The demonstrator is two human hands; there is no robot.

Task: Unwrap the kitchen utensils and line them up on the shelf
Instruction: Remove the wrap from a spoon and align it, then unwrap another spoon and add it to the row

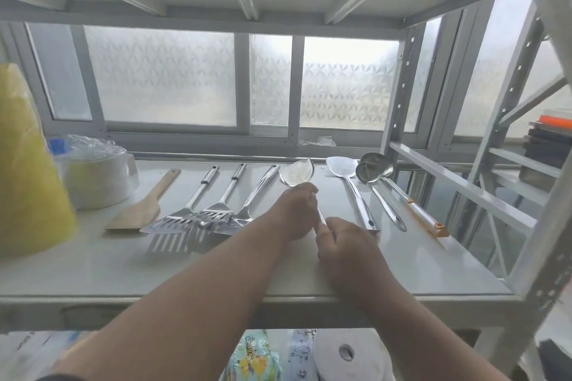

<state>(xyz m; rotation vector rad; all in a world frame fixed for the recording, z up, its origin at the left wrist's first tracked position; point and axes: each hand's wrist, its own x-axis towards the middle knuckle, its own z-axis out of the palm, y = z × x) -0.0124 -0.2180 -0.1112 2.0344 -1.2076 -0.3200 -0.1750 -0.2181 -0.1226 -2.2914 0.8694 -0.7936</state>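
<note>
A large steel spoon (297, 172) lies in the middle of the white shelf (93, 266), bowl pointing to the window. My left hand (298, 210) grips its handle just below the bowl. My right hand (343, 244) holds the handle's near end; most of the handle is hidden by both hands. To the left lie a wooden spatula (140, 209), two slotted turners (185, 216) (218, 210) and a solid turner (247, 210). To the right lie a steel spatula (351, 187), a ladle (376, 192) and an orange-handled ladle (411, 204).
A yellow roll (28, 170) and a wrapped stack of white bowls (96, 173) stand at the shelf's left end. Frosted windows close the back. A shelf upright (544, 226) rises at the right. Paper rolls (346, 356) and packets sit on the shelf below.
</note>
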